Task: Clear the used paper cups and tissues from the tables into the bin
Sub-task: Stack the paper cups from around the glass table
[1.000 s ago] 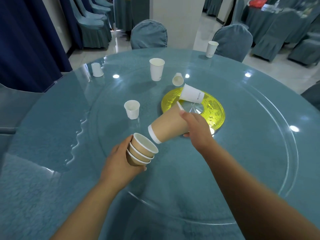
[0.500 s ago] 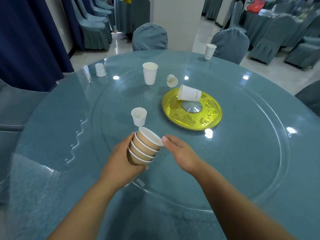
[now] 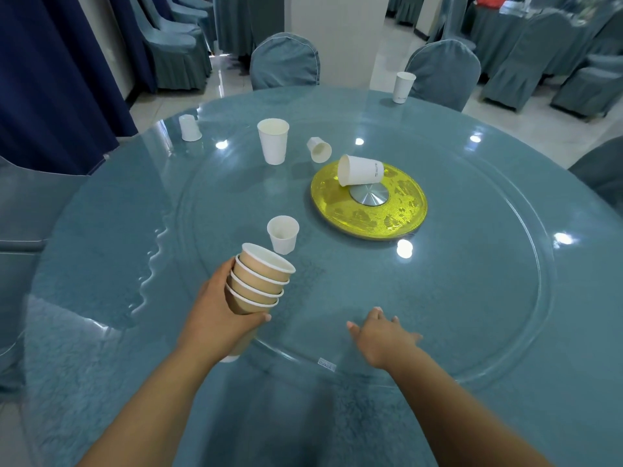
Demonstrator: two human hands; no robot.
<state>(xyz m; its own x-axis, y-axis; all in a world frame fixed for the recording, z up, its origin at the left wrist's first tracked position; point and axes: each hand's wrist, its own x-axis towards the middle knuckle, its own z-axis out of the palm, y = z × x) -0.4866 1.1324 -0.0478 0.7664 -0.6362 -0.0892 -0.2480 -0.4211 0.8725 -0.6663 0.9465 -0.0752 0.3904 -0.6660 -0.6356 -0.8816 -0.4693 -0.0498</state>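
**Cup collection: stack in the left hand, right hand free**

Status. My left hand (image 3: 215,311) grasps the stack of brown cups (image 3: 259,281), with the fingers wrapped round its lower part and the mouths tilted away from me. Four white rims show. The stack is held above the surface (image 3: 472,298), near my edge of it. My right hand (image 3: 381,338) is released: fingers extended and spread, palm down, holding nothing (whether it touches the glass I cannot tell).

Items to collect. Six white cups are on the surface.
- The small white cup (image 3: 283,234) stands upright just beyond the stack.
- The tall white cup (image 3: 273,141) stands upright further off.
- A small tipped cup (image 3: 319,150) lies on its side beside the tall one.
- A tipped tall cup (image 3: 360,170) lies on the yellow disc (image 3: 371,214) at the centre.
- An inverted cup (image 3: 190,128) sits at the far left.
- A far cup (image 3: 403,87) stands at the far edge by a chair (image 3: 441,72).

No tissues and no bin are in view.

Step in hand. I judge this to be the gathering step. Disposal is not yet begun.

Next move. The nearest candidate is the small white cup. Taking it calls for the right hand to reach forward and left and pinch the cup by its wall without crushing it. The hand then seats it in the top brown cup. The white cup looks narrower, so it should sit loosely, and the stack needs its mouths kept upward. The far cups will probably need a long lean.
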